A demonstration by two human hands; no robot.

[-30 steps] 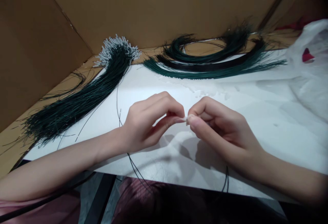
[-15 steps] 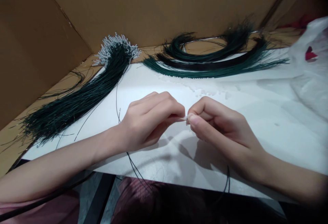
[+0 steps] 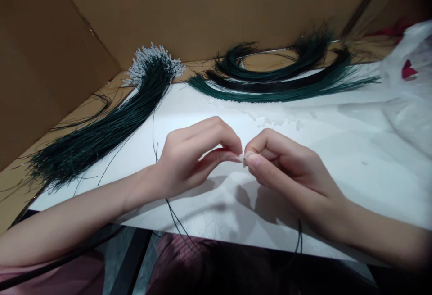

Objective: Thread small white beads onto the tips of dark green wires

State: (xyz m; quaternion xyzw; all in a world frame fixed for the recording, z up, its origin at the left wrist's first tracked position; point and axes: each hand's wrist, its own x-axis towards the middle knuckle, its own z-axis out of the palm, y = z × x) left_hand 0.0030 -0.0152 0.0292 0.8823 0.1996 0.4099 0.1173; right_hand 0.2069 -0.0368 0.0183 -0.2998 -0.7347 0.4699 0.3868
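Observation:
My left hand (image 3: 192,157) and my right hand (image 3: 286,169) meet fingertip to fingertip over a white sheet (image 3: 354,164). Both are pinched round a tiny white piece (image 3: 242,157) between them. A thin dark green wire (image 3: 173,216) runs from under my left hand down over the near edge, and another wire strand (image 3: 299,236) hangs below my right wrist. Whether the white piece sits on a wire end is hidden by my fingers.
A bundle of green wires with white tips (image 3: 111,124) lies at the left. A curved bundle of bare green wires (image 3: 280,81) lies at the back. Small white bits (image 3: 270,119) are scattered mid-sheet. A clear plastic bag (image 3: 410,92) sits right. Cardboard walls (image 3: 202,11) surround the work area.
My hands stay together in the same spot; the left fingers have lifted a little and the pinch point has shifted slightly left.

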